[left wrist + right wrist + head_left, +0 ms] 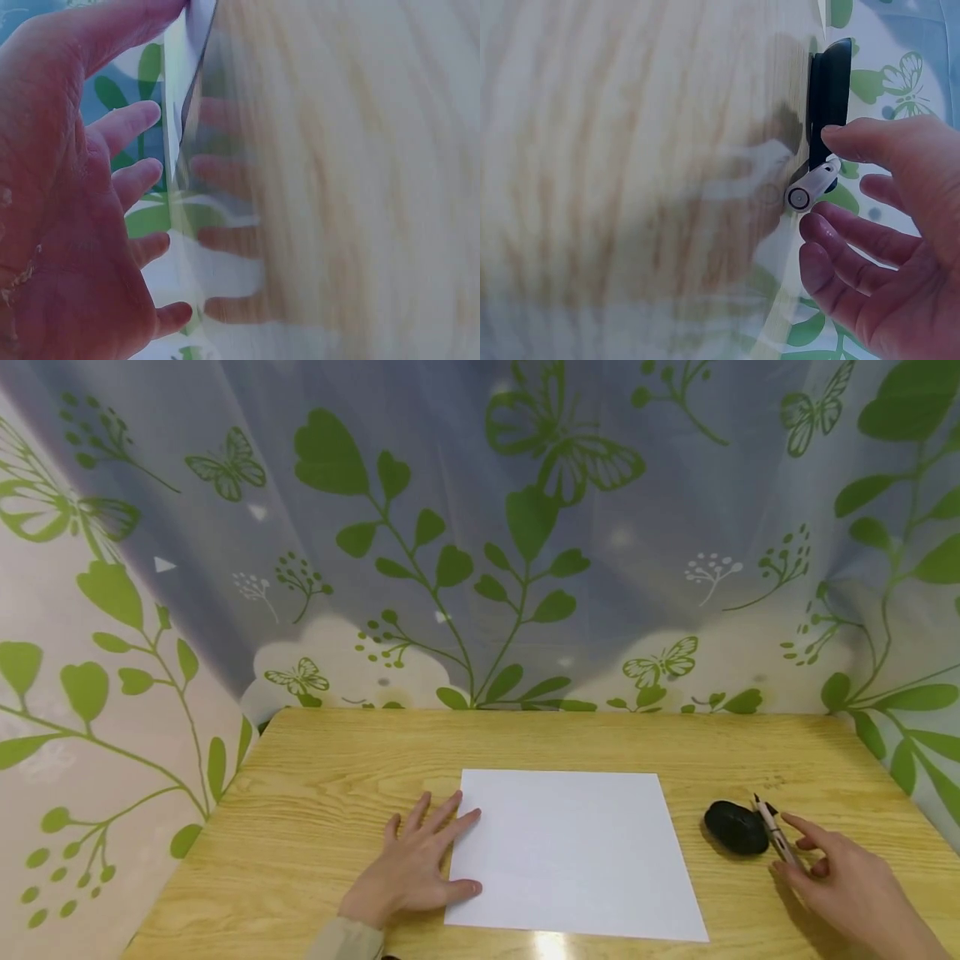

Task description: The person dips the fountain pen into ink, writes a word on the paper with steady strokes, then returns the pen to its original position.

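A blank white sheet of paper (570,852) lies on the wooden table. My left hand (416,868) rests with fingers spread at its left side, the thumb and a fingertip over the edge. In the left wrist view, the palm of that hand (82,225) faces the tabletop. To the right of the sheet, my right hand (847,877) is around a slim light-coloured pen (778,839) with a dark tip. In the right wrist view, the pen's round end (799,198) sits between thumb and fingers, and a gap shows beside the thumb.
Touching or very near the pen is a black rounded object (737,827), shaped like a computer mouse. The glossy wood-grain table (337,752) reflects the hands. Behind it and at both sides hangs a curtain (450,610) printed with green leaves and butterflies.
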Demonstrator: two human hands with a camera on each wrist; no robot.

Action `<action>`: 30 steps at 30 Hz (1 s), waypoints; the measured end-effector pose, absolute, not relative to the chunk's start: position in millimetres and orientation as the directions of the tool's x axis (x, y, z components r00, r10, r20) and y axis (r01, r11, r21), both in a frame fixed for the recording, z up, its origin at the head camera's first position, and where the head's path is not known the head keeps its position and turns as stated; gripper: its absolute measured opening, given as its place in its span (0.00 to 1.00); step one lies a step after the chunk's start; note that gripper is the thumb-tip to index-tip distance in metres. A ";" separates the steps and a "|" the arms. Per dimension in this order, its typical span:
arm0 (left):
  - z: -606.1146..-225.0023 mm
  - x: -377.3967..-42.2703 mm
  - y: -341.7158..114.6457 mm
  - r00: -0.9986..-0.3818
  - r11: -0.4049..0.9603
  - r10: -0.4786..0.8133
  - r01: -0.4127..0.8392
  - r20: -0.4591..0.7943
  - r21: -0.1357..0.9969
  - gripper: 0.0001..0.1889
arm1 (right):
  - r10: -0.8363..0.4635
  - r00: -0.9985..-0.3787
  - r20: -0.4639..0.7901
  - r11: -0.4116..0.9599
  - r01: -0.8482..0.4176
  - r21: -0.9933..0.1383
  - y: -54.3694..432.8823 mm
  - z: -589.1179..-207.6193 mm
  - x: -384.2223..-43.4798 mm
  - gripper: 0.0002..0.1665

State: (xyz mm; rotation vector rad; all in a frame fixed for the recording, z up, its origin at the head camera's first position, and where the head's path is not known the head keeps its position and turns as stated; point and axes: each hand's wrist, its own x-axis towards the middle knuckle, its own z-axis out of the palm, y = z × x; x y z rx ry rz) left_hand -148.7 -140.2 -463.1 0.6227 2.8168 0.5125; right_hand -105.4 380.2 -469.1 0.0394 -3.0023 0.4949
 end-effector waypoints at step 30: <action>-454.7 -157.3 -129.4 -0.876 0.852 0.440 0.339 -0.196 0.399 0.44 | -0.039 -0.990 0.139 0.941 -0.083 -0.329 382.4 -474.3 -113.4 0.30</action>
